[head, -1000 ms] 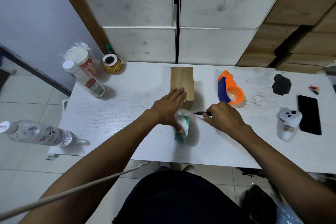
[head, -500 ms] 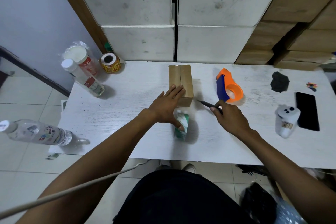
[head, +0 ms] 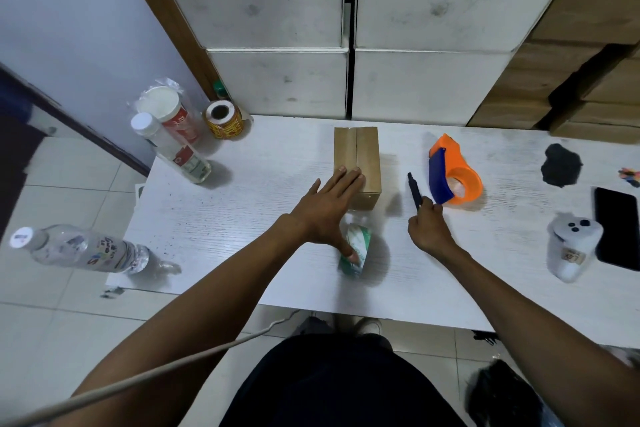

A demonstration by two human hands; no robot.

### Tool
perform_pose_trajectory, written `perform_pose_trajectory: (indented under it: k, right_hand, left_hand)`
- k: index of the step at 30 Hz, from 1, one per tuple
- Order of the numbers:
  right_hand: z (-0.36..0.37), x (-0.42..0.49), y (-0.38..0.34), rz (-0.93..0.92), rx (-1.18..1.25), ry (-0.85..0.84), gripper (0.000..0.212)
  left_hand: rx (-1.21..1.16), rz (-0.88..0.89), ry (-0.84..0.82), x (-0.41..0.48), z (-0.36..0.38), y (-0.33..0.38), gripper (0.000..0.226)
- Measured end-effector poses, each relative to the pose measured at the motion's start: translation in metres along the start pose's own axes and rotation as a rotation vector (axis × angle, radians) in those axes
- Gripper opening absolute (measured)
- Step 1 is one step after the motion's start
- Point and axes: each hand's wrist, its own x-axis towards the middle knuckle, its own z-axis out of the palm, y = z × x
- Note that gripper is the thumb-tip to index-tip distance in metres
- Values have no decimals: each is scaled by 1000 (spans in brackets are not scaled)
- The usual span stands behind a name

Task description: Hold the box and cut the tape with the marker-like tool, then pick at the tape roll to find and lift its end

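Head view: your left hand point(head: 327, 210) lies spread, fingertips on the cardboard box point(head: 357, 163), thumb touching the green packet point(head: 355, 250). Your right hand point(head: 427, 229) pinches 1 black marker point(head: 414, 191) low; it looks light, stiff, slick, so grip mid-barrel.

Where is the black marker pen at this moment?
In the head view, the black marker pen is right of centre, gripped by the right hand, tip pointing away, between the brown cardboard box and the orange tape dispenser.
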Motion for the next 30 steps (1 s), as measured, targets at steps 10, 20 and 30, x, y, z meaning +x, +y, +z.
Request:
perform_pose_trajectory:
  k: [10,20,30]
  right_hand:
    - [-15,-23,-19,-70,-94,217,39]
    - [28,-88,-36,9,365,-408,37]
    - [30,-78,-34,-57,381,-425,34]
  left_hand:
    - [20,4,1,-1,8,-5,163]
    - [15,23,-3,0,10,-7,164]
    - [-105,105,278,15,-19,-14,47]
